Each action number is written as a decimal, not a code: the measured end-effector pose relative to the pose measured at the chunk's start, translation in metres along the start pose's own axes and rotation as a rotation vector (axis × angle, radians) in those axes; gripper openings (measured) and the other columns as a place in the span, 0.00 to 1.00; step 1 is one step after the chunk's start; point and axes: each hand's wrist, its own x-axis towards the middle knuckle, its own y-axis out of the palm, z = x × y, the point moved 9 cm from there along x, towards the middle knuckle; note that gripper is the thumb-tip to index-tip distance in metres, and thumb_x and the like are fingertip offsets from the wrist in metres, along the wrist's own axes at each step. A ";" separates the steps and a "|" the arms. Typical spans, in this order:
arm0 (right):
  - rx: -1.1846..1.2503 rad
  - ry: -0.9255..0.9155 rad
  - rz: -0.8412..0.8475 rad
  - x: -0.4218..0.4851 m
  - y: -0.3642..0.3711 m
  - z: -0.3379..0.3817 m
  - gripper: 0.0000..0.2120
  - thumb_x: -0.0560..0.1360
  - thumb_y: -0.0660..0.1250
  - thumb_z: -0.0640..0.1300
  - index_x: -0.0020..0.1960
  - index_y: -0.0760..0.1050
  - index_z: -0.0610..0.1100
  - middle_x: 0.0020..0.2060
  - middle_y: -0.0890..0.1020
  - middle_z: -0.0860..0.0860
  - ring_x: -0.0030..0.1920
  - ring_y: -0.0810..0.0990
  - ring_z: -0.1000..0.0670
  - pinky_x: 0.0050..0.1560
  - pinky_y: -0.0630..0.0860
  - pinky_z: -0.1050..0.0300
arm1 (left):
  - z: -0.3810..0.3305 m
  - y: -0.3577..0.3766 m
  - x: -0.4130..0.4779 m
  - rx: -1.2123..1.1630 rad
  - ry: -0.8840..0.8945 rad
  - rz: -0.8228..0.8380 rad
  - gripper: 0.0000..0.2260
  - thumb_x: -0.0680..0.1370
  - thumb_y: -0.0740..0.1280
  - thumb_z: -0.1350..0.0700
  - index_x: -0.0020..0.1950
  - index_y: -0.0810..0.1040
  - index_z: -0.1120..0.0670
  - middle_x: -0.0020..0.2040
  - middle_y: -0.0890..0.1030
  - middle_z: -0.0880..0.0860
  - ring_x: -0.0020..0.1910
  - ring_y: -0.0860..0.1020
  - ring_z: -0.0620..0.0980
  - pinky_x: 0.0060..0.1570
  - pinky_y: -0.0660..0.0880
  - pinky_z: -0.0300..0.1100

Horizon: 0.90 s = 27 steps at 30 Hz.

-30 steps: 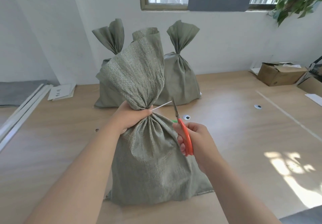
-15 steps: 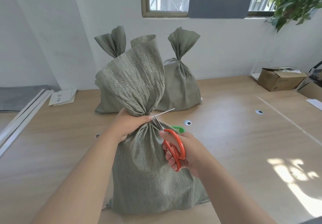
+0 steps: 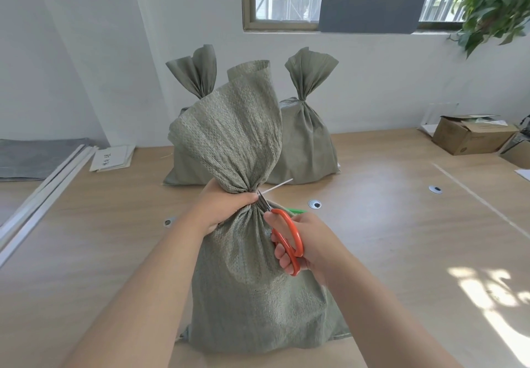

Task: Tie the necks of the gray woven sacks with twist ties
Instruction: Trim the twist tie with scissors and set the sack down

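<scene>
Front gray sack (image 3: 252, 276) stands upright on the wooden table (image 3: 401, 238), neck gathered. Left hand (image 3: 226, 210) is wrapped tight round the gathered neck. A white tie end (image 3: 276, 186) sticks out from the neck on the side away from that hand, angled upward. Right hand (image 3: 304, 243) grips the orange-handled scissors (image 3: 286, 238) just below the neck, fingers through the loops; blade tips sit at the neck beside the tie end. Behind the front sack stand two more sacks, rear left sack (image 3: 195, 81) and rear right sack (image 3: 307, 138), necks cinched. A cardboard box (image 3: 470, 135) lies well off beyond the right hand's side of the front sack.
</scene>
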 end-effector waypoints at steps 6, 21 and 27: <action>-0.038 -0.019 -0.024 0.003 -0.002 0.002 0.19 0.76 0.69 0.54 0.39 0.74 0.38 0.25 0.74 0.44 0.19 0.71 0.50 0.22 0.68 0.63 | -0.001 0.000 0.002 0.064 0.005 -0.035 0.17 0.69 0.78 0.53 0.56 0.82 0.48 0.50 0.84 0.44 0.53 0.81 0.45 0.58 0.76 0.44; -0.014 -0.087 -0.072 0.008 -0.011 0.000 0.18 0.76 0.71 0.52 0.40 0.76 0.37 0.22 0.76 0.45 0.17 0.70 0.51 0.19 0.65 0.65 | -0.008 0.003 0.005 0.109 0.021 -0.049 0.14 0.69 0.77 0.53 0.53 0.81 0.46 0.48 0.82 0.41 0.51 0.80 0.44 0.51 0.72 0.39; -0.077 -0.156 -0.192 0.014 -0.046 0.001 0.18 0.75 0.73 0.52 0.38 0.74 0.38 0.24 0.78 0.41 0.19 0.72 0.48 0.19 0.67 0.62 | -0.009 0.000 0.005 0.120 0.010 -0.056 0.16 0.70 0.77 0.53 0.56 0.81 0.49 0.49 0.81 0.43 0.52 0.78 0.46 0.53 0.71 0.40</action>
